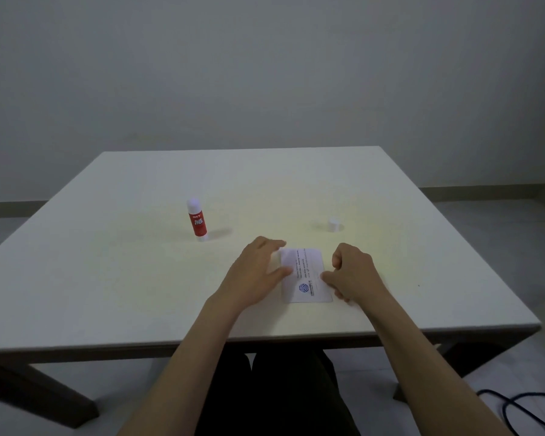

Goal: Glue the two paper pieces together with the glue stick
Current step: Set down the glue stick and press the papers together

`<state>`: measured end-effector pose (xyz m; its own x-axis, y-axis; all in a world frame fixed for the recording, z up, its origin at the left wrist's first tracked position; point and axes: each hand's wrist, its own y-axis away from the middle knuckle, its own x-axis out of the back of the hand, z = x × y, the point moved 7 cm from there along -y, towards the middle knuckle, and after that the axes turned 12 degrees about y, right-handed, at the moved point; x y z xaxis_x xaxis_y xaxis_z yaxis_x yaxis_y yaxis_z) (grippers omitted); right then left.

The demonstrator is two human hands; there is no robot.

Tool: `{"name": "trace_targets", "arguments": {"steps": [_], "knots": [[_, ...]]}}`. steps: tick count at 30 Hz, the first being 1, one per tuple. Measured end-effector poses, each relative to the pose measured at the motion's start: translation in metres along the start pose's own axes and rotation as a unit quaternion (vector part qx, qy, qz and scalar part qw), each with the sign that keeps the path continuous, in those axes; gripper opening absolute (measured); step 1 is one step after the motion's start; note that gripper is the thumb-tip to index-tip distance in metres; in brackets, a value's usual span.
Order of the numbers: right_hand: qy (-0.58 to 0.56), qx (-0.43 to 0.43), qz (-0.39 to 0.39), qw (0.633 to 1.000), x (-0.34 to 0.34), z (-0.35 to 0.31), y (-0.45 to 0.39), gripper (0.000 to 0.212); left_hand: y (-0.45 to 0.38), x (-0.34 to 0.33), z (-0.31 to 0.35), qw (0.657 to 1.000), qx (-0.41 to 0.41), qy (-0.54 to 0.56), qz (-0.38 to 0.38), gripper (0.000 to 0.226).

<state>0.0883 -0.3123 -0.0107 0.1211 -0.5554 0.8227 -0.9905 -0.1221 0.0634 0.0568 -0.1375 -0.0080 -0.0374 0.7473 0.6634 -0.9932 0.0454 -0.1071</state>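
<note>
Left hand (pixel 258 272) flat, fingers spread, on printed paper (pixel 307 278); right hand (pixel 353 272) curled, pressing its right edge; uncapped glue stick (pixel 197 220) upright far left; cap (pixel 334 224) far right.

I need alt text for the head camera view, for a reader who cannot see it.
Both hands, left hand and right hand, press on a printed paper lying on a white table. An uncapped glue stick stands far left; its white cap sits far right.

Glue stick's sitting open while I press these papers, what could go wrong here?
The glue stick stands uncapped, its cap apart on the table, so it may dry out. Standing upright near the left hand, it could get knocked over. The paper could shift under the right hand and bond crooked.
</note>
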Motion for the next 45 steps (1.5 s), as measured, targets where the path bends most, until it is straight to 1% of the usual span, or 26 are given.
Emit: {"name": "trace_targets", "arguments": {"steps": [1, 3, 5, 7, 8, 10, 11, 12, 13, 16, 18, 20, 22, 24, 27, 29, 30, 32, 34, 35, 37, 39, 41, 45], "knots": [[0.004, 0.002, 0.001, 1.000, 0.000, 0.000, 0.000, 0.037, 0.000, -0.007, 0.001, 0.996, -0.022, -0.059, -0.064, 0.059], [0.004, 0.001, -0.003, 1.000, -0.001, 0.000, -0.001, 0.036, 0.004, -0.022, -0.004, 0.971, -0.032, -0.161, -0.170, 0.070], [0.007, -0.002, -0.009, 1.000, 0.000, -0.001, 0.000, 0.031, 0.006, -0.030, -0.011, 0.958, -0.015, -0.185, -0.218, 0.074], [0.036, 0.014, -0.005, 0.999, 0.001, -0.005, 0.004, 0.016, 0.006, -0.029, -0.013, 0.955, -0.008, -0.191, -0.227, 0.077], [0.049, 0.028, 0.012, 0.998, 0.002, -0.006, 0.007, 0.013, 0.006, -0.027, -0.014, 0.954, -0.007, -0.196, -0.228, 0.079], [0.055, 0.078, 0.066, 0.993, 0.004, -0.012, 0.020, 0.024, 0.006, -0.020, -0.018, 0.953, -0.003, -0.199, -0.227, 0.082], [0.064, 0.112, 0.084, 0.988, 0.003, -0.017, 0.029, 0.030, 0.007, -0.015, -0.022, 0.955, -0.001, -0.197, -0.223, 0.083], [0.091, 0.153, 0.083, 0.981, -0.002, -0.022, 0.037, 0.035, 0.009, -0.010, -0.026, 0.957, 0.002, -0.192, -0.218, 0.084], [0.137, 0.196, 0.062, 0.969, -0.010, -0.029, 0.045, 0.040, 0.012, -0.005, -0.031, 0.960, 0.006, -0.186, -0.211, 0.084], [0.249, 0.307, -0.041, 0.918, -0.041, -0.043, 0.064, 0.053, 0.018, 0.010, -0.044, 0.963, 0.014, -0.188, -0.194, 0.085], [0.288, 0.348, -0.073, 0.889, -0.053, -0.050, 0.068, 0.064, 0.019, 0.014, -0.049, 0.963, 0.016, -0.189, -0.193, 0.085], [0.316, 0.368, -0.085, 0.871, -0.059, -0.054, 0.064, 0.068, 0.019, 0.016, -0.051, 0.964, 0.013, -0.178, -0.195, 0.084], [0.333, 0.361, -0.099, 0.866, -0.062, -0.054, 0.048, 0.062, 0.019, 0.016, -0.052, 0.967, 0.009, -0.160, -0.198, 0.084], [0.347, 0.331, -0.105, 0.871, -0.060, -0.051, 0.026, 0.057, 0.020, 0.016, -0.052, 0.968, 0.011, -0.151, -0.200, 0.083], [0.350, 0.271, -0.107, 0.890, -0.054, -0.045, -0.003, 0.058, 0.022, 0.016, -0.053, 0.971, 0.017, -0.134, -0.195, 0.083], [0.317, 0.253, -0.107, 0.908, -0.052, -0.043, -0.009, 0.060, 0.023, 0.016, -0.053, 0.973, 0.012, -0.127, -0.190, 0.083], [0.290, 0.243, -0.096, 0.921, -0.049, -0.041, -0.009, 0.060, 0.023, 0.016, -0.052, 0.974, 0.010, -0.125, -0.188, 0.082], [0.250, 0.213, -0.034, 0.944, -0.036, -0.032, -0.005, 0.059, 0.024, 0.016, -0.052, 0.975, 0.008, -0.121, -0.185, 0.082], [0.221, 0.176, 0.036, 0.959, -0.021, -0.022, 0.006, 0.050, 0.025, 0.016, -0.051, 0.976, 0.008, -0.121, -0.182, 0.081], [0.208, 0.163, 0.052, 0.963, -0.017, -0.017, 0.013, 0.044, 0.024, 0.016, -0.051, 0.976, 0.008, -0.121, -0.180, 0.081], [0.221, 0.162, 0.049, 0.961, -0.019, -0.013, 0.025, 0.042, 0.024, 0.017, -0.050, 0.977, 0.007, -0.117, -0.177, 0.081], [0.263, 0.178, 0.042, 0.947, -0.023, -0.015, 0.030, 0.044, 0.024, 0.017, -0.049, 0.978, 0.007, -0.112, -0.176, 0.081], [0.282, 0.195, 0.046, 0.938, -0.025, -0.020, 0.028, 0.045, 0.025, 0.018, -0.049, 0.978, 0.008, -0.110, -0.177, 0.081], [0.252, 0.192, 0.035, 0.948, -0.027, -0.025, 0.022, 0.046, 0.027, 0.018, -0.048, 0.978, 0.011, -0.100, -0.184, 0.081]]}}
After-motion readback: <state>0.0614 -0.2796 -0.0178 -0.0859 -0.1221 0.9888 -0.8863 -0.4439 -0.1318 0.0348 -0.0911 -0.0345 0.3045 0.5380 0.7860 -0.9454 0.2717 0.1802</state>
